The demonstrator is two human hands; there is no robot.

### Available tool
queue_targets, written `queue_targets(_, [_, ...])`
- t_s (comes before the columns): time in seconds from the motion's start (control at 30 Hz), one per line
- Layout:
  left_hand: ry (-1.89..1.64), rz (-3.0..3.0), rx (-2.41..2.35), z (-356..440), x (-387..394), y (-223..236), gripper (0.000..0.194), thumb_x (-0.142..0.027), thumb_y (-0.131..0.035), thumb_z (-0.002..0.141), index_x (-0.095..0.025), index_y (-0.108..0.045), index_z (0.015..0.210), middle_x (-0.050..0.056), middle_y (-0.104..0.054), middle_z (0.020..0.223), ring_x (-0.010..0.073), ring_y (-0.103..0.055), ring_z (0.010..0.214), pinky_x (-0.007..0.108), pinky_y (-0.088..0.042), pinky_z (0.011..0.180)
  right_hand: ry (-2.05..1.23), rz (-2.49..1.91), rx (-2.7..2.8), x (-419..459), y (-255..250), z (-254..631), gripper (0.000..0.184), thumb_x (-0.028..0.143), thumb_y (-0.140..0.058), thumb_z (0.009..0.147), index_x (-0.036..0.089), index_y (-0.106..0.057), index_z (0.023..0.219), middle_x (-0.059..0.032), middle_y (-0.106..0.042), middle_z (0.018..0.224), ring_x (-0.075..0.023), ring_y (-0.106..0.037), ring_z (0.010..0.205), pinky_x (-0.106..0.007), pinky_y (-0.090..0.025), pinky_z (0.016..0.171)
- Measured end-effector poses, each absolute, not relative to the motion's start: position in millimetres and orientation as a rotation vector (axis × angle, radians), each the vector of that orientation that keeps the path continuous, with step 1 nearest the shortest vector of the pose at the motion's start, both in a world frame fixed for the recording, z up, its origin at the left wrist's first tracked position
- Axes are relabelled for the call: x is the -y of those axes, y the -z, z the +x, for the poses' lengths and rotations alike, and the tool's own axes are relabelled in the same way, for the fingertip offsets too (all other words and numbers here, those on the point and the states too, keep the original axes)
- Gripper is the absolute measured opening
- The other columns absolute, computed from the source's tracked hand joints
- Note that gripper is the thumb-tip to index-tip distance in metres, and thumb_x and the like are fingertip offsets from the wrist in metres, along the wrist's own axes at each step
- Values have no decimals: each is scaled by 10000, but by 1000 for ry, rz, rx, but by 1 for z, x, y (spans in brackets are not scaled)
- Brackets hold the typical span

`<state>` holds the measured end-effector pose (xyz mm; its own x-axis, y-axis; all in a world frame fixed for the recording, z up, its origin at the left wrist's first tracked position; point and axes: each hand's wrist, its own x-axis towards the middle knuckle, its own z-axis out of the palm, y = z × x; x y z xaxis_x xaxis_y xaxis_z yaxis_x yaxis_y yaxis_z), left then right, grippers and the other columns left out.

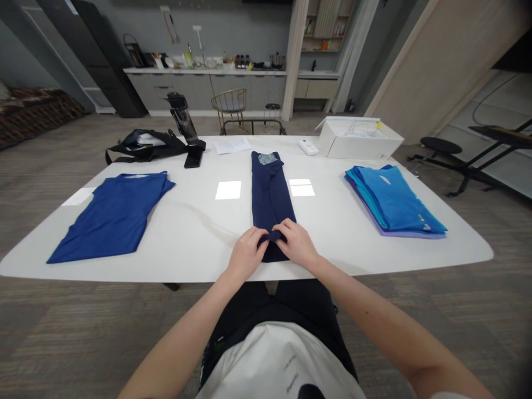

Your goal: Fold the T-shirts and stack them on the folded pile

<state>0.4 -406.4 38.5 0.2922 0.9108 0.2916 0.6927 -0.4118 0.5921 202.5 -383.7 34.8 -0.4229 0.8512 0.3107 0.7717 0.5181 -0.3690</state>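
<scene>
While the left hand and the right hand rest on the near end of a long folded navy garment, their fingers lie pressed together over its turned-up fold; whether they pinch it, I cannot tell. The garment lies lengthwise across the white tabletop, its end near the front edge, between a flat royal-blue T-shirt on the left and a stack of folded blue and purple shirts on the right. Farther off, near the back edge, sit a black bag, a phone and a white box.
</scene>
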Motion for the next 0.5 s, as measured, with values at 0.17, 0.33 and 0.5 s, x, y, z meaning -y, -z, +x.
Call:
queue_targets(0.17, [-504, 2511, -1674, 6, 428, -38, 431, -129, -541, 891, -260, -579, 1299, 105, -657, 1196, 290, -614, 1125, 441, -492, 969, -30, -1366, 2339, 398, -33, 216, 304, 113, -558, 894, 214, -701, 1143, -100, -658, 1063, -260, -597, 931, -380, -450, 860])
queue_targets(0.33, [-328, 2530, -1756, -3, 443, -28, 234, -142, -511, 938, -233, -625, 1121, 89, -688, 1062, 266, -640, 1014, 420, -489, 908, 129, -1495, 2370, 422, -27, 219, 299, 155, -580, 925, 211, -685, 1199, -111, -666, 1060, -254, -600, 898, -385, -420, 832])
queue_targets(0.5, [-492, 2702, -1695, -10, 451, -17, 207, -133, -493, 970, -198, -647, 1092, 82, -685, 1025, 253, -629, 968, 414, -482, 882, 271, -1345, 2469, 439, -18, 219, 189, 168, -572, 984, 198, -707, 1111, -85, -666, 983, -235, -596, 916, -378, -387, 810])
